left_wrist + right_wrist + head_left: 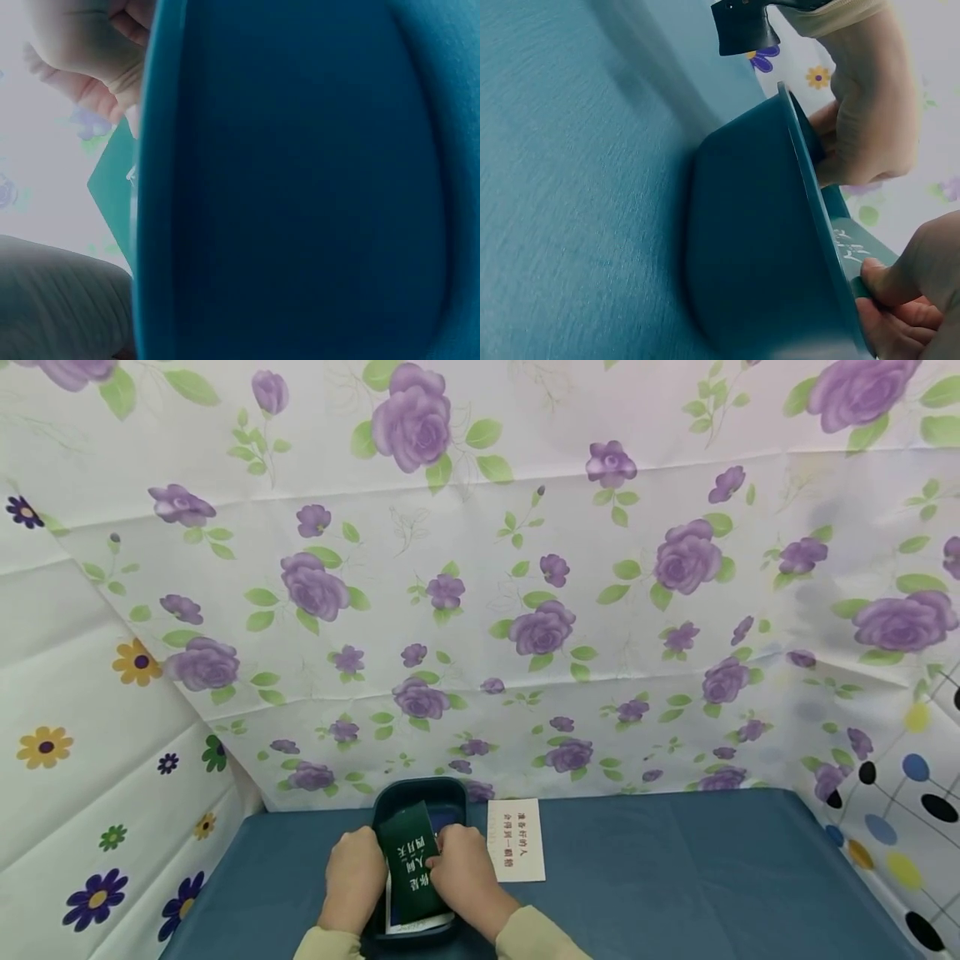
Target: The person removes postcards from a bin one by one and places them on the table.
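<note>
A dark teal plastic bin (389,795) stands on the table. Inside it, a dark green card (408,893) with white Chinese characters lies tilted over other cards, one with a white edge (420,927). My right hand (467,870) pinches the green card's right edge between thumb and fingers, just above the bin's rim. Over the left side of the bin, my left hand (356,870) dips its fingers inside; the right wrist view shows them bent past the rim. Their tips are hidden, and whether they hold a card cannot be told.
A cream card (516,841) with dark vertical characters lies on the blue-covered table (675,868), right of the bin. Behind rises a floral sheet (480,568), with patterned sheets at left (82,810) and right (900,810).
</note>
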A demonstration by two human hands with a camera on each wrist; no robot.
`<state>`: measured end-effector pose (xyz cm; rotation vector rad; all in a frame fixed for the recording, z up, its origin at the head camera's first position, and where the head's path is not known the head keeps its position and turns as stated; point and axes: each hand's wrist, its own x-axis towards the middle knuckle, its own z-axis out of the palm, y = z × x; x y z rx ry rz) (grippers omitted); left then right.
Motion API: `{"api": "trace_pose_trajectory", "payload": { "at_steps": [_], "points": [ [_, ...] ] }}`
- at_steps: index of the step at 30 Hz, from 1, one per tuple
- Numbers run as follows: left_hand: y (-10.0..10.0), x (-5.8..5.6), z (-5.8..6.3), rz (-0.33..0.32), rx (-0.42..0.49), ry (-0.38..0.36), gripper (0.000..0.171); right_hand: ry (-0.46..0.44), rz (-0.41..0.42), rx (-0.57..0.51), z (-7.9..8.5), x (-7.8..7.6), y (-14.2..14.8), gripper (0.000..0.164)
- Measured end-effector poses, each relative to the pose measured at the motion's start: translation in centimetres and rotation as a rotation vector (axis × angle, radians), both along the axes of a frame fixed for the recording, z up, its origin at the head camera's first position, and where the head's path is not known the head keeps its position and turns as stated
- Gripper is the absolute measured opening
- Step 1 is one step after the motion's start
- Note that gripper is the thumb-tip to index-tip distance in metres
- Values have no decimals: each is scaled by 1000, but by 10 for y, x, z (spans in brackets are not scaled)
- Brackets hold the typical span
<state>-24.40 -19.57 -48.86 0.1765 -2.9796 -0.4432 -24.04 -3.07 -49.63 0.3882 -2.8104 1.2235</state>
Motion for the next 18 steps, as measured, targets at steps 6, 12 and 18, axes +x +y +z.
{"api": "trace_pose_trajectory", "payload": {
  "at_steps": [6, 12, 18],
  "points": [
    [-2, 0, -1, -2, 4, 21, 12, 75, -32, -41, 0, -3, 7, 25],
    [-2, 1, -1, 17, 17, -28, 10, 55, -41, -145, 1, -3, 16, 19],
    [-3, 1, -2, 13, 12, 8, 8, 78, -54, -197, 8, -3, 27, 19]
  ]
}}
